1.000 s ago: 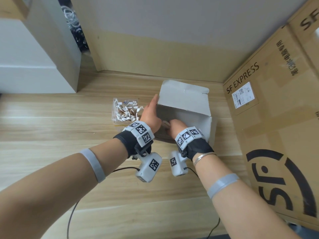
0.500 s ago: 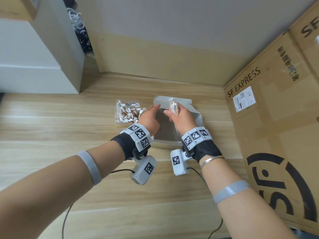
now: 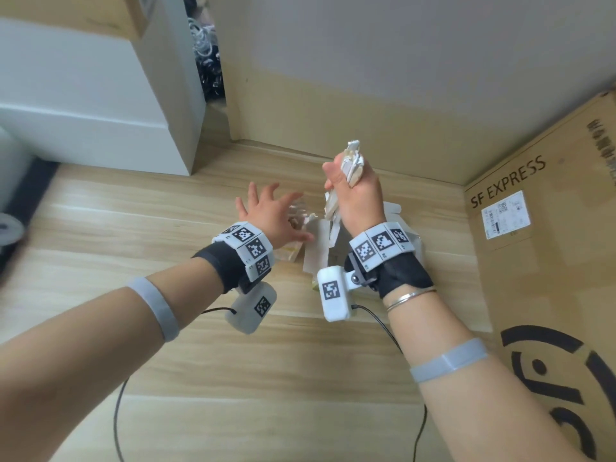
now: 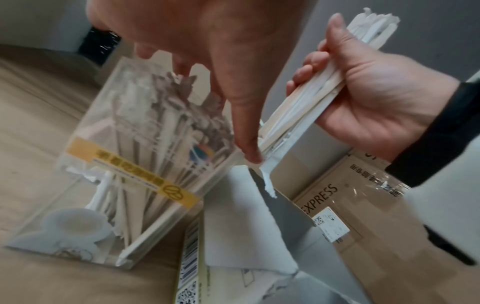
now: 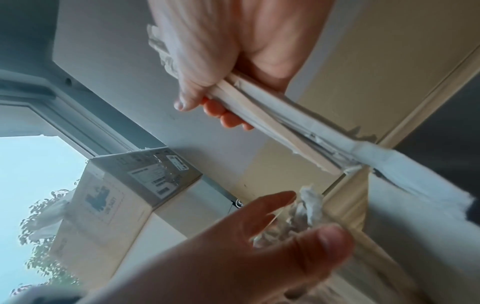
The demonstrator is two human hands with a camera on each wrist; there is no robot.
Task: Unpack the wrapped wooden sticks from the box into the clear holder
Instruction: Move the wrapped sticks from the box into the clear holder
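My right hand (image 3: 355,198) is raised above the grey box (image 3: 320,251) and grips a bundle of paper-wrapped wooden sticks (image 4: 309,102), whose torn white ends stick out above and below the fist (image 5: 272,107). My left hand (image 3: 270,211) is spread with straight fingers just left of it, above the clear holder (image 4: 124,164), and holds nothing. The holder stands on the table beside the box, has a yellow label and is packed with several wrapped sticks. In the head view my left hand covers most of the holder.
A large SF Express carton (image 3: 546,248) stands close on the right. A white cabinet (image 3: 100,95) stands at the back left, and a wall (image 3: 333,121) runs behind the box. The wooden table (image 3: 266,378) extends toward me, with wrist-camera cables lying on it.
My right hand has come out of the box and risen with the bundle of sticks. My left hand has let go of the box flap and spread its fingers over the holder.
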